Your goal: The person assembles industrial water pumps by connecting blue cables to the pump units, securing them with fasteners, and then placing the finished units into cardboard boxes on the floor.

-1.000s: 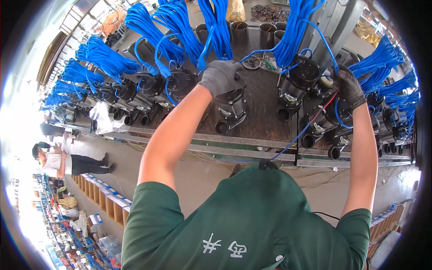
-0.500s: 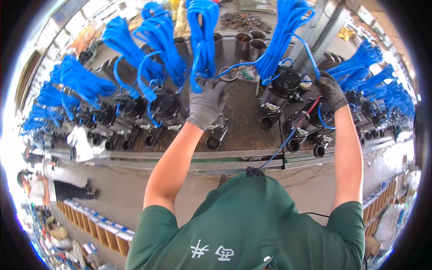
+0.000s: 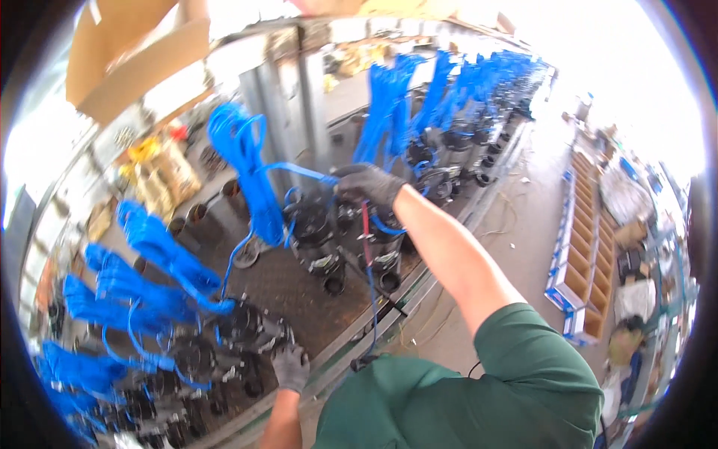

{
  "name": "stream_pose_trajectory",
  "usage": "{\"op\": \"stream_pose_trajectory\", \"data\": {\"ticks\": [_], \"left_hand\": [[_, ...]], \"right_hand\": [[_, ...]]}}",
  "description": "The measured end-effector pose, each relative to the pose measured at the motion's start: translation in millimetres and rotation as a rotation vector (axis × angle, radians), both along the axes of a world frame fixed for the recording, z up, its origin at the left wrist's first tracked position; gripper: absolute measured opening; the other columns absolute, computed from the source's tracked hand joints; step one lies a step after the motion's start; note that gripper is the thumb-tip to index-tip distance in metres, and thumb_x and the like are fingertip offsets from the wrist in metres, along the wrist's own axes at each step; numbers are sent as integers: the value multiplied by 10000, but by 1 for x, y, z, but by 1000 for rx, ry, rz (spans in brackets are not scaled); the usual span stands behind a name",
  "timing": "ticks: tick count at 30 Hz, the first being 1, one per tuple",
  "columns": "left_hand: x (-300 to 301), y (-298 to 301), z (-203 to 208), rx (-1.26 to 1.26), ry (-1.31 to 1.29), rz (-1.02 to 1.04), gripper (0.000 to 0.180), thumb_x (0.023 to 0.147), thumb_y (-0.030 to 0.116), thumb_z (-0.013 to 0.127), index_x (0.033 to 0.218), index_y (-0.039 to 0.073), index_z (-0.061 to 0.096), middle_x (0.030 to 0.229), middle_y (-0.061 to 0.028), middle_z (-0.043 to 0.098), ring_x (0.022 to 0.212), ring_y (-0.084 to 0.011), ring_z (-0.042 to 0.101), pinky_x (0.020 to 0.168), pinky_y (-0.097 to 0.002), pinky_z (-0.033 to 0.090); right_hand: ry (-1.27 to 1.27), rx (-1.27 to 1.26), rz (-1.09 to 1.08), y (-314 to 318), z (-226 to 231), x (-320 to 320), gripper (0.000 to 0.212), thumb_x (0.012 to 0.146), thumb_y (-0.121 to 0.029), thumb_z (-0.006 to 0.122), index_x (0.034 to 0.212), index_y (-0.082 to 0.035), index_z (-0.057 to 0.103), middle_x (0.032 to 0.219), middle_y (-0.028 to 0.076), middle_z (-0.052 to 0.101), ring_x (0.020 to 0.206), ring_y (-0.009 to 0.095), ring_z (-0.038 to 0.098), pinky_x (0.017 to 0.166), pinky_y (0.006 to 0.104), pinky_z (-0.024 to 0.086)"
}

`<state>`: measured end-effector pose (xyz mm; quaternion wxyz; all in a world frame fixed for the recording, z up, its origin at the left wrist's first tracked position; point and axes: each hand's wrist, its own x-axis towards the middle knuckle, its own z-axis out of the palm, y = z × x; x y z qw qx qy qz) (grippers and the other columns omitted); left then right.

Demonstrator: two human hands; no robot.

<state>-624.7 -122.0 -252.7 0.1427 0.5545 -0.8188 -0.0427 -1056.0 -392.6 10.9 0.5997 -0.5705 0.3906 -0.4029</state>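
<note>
Cable [image 3: 303, 172] is being gripped by the right hand [image 3: 368, 184] near a post [image 3: 313, 105]; among coils [image 3: 131, 295], a pump [image 3: 250, 325] is being touched by the left hand [image 3: 290, 367], grasp unclear.

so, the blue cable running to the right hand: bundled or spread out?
Bundled, mostly: the blue cable has its loops gathered in one bunch, with a single stretch running out to the right hand.

Gloved hands [image 3: 366, 185]: two. Red lead [image 3: 366, 218]: one. Cardboard box [image 3: 142, 56]: one. Black pumps [image 3: 310, 221]: at least six. Blue cable bundles [image 3: 247, 165]: at least six; far rows uncountable.
</note>
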Motion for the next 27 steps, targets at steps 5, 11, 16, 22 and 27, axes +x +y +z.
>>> {"op": "stream_pose_trajectory", "data": {"ticks": [5,11,16,22,27], "left_hand": [[-10,1,-1,-72,-41,32,176,797,290,701,886,141,726,1022,-80,684,1041,-339,611,922,-533,457],[-8,-1,-18,-136,45,10,137,746,260,698,778,129,674,970,-85,669,1008,-368,589,914,-566,456],[-9,-2,-27,-179,-2,-9,102,778,242,698,788,148,659,982,-97,646,1008,-371,587,910,-556,426],[-20,-3,-2,-15,-54,81,78,780,219,704,817,152,690,1011,-127,661,1007,-400,596,905,-565,436],[-86,-53,86,-82,94,21,251,813,208,757,1050,137,715,1134,-137,677,1062,-378,626,914,-513,507]], "right_hand": [[-70,-7,-112,11,4,-1,422,877,-204,842,1215,12,709,834,36,678,556,96,547,474,258,399],[-25,-5,-3,19,11,-18,449,926,-288,801,1264,-16,688,833,65,693,530,89,533,439,251,364],[-252,53,48,15,-3,-33,263,962,-288,745,1077,-54,710,796,74,698,492,98,500,420,245,331],[-479,48,183,6,-10,-37,444,964,-146,692,1374,-7,598,1009,124,727,544,78,459,457,226,333],[-338,-96,171,13,-6,-41,399,983,-143,712,1357,-28,632,1036,81,758,540,67,470,453,235,369]]}}
